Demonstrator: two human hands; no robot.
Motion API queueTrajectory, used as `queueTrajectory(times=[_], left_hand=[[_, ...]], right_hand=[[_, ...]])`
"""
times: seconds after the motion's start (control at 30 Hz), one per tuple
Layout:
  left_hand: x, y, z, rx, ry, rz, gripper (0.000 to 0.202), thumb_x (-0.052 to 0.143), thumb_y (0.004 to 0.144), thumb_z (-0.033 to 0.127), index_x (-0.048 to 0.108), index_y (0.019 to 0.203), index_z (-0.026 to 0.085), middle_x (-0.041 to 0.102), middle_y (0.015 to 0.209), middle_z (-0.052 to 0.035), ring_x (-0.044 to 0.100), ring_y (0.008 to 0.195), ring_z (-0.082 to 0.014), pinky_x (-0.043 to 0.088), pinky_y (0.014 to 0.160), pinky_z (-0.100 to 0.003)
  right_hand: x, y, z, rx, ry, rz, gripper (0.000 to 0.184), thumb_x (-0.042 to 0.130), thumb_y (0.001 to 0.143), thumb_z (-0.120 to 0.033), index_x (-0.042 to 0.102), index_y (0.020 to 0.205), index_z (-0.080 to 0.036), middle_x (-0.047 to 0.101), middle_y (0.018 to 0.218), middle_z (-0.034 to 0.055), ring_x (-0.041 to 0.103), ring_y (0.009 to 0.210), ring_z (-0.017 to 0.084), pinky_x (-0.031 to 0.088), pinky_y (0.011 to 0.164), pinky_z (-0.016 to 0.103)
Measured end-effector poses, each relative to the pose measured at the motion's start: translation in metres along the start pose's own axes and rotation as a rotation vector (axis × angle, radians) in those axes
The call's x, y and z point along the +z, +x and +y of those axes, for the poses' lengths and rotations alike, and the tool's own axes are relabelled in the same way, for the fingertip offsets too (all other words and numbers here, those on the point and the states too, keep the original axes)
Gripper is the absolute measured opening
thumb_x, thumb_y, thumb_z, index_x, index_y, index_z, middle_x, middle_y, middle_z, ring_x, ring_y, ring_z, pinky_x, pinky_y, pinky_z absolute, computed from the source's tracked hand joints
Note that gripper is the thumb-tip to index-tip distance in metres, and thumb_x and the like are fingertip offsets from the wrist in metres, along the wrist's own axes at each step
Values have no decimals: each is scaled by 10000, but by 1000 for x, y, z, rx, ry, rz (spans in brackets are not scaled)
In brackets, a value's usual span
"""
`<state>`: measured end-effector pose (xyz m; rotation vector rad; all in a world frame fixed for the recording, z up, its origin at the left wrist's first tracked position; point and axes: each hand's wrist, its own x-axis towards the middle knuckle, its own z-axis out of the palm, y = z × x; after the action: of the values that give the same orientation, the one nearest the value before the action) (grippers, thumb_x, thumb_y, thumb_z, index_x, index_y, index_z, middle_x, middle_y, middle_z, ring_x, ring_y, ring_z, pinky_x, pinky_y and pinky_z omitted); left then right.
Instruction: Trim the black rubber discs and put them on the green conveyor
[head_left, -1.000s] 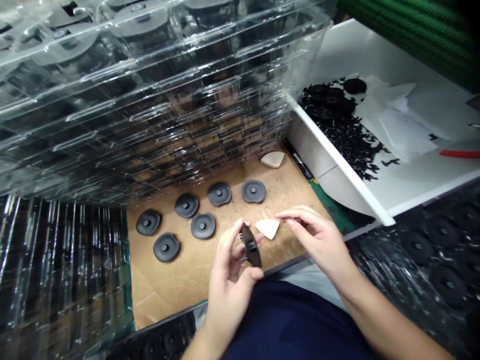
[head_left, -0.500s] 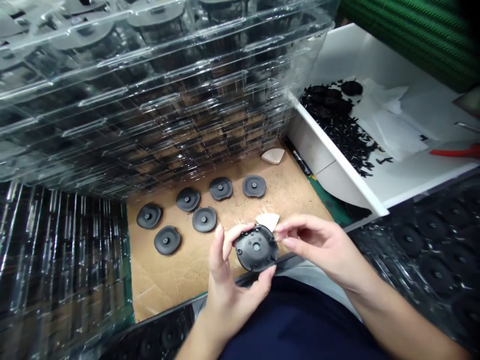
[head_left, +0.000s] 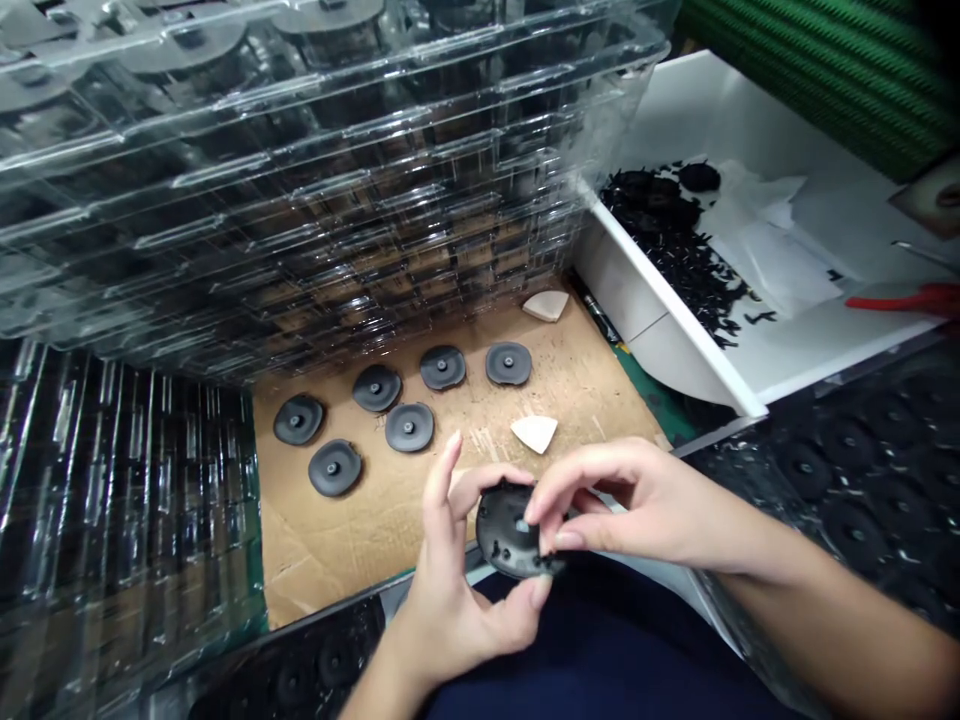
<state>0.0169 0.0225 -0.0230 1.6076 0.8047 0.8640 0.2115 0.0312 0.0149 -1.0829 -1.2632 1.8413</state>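
Note:
My left hand [head_left: 472, 570] grips a round black plastic disc [head_left: 504, 530] by its edge, thumb below and fingers above. The disc's face has small pegs near its rim and a pale round centre. Over the disc's right side, my right hand [head_left: 622, 505] has thumb and fingertips pinched together; whatever they hold is hidden. Several similar dark discs, each with a small hub, lie on the brown board, among them one disc [head_left: 409, 428] to the left of my hands. A white wedge-shaped piece [head_left: 535, 433] rests just beyond my right hand.
Stacked clear plastic trays [head_left: 360, 190] rise behind the cardboard sheet [head_left: 300, 560]. At the right, a white bin [head_left: 817, 365] holds small black parts [head_left: 675, 240], white sheets and a red-handled tool [head_left: 907, 300]. A second white wedge [head_left: 546, 305] lies at the back. More trays of discs flank me.
My right hand has moved left and down, from beside the disc's rim to over its face. The disc and my left hand have dropped slightly and the disc has tilted.

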Motion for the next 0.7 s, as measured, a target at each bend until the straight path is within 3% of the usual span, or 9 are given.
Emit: queueTrajectory(times=[0.13, 0.3, 0.53, 0.63, 0.7], left_hand=[[-4, -5, 3, -194, -141, -95, 913, 617, 771, 377, -19, 1422, 313, 532, 1159, -51, 545, 1070, -207, 401, 975, -364], [-6, -9, 2, -266, -199, -138, 958, 656, 744, 393, -34, 1408, 379, 544, 1167, -22, 530, 1103, -219, 341, 1019, -401], [-3, -6, -4, -206, -196, -81, 978, 689, 724, 322, -10, 1405, 398, 551, 1204, -36, 514, 1117, -235, 356, 999, -446], [-1, -2, -3, -187, -153, -63, 922, 681, 734, 333, 45, 1397, 412, 564, 1200, -28, 507, 1132, -222, 361, 1004, -424], [2, -1, 0, -251, -151, -4, 863, 668, 738, 393, 101, 1389, 407, 575, 1198, -29, 522, 1131, -217, 382, 995, -399]], right_hand=[[2, 5, 2, 86, 269, -115, 185, 730, 718, -99, 707, 884, -178, 693, 808, -25, 655, 758, 60, 509, 712, 142], [7, 3, 7, 142, 362, -113, 171, 740, 684, -50, 698, 801, -168, 695, 775, -39, 662, 726, 44, 521, 709, 125], [9, -11, 15, 117, 305, 110, 133, 765, 680, -118, 714, 779, -191, 705, 735, -32, 653, 685, 51, 502, 657, 119], [7, -23, 17, 19, 114, 254, 74, 742, 725, -181, 723, 796, -195, 686, 747, -18, 624, 694, 60, 481, 660, 135], [7, -31, 18, -83, -98, 328, 107, 726, 748, -216, 731, 852, -188, 651, 739, -7, 593, 684, 71, 471, 659, 157]])
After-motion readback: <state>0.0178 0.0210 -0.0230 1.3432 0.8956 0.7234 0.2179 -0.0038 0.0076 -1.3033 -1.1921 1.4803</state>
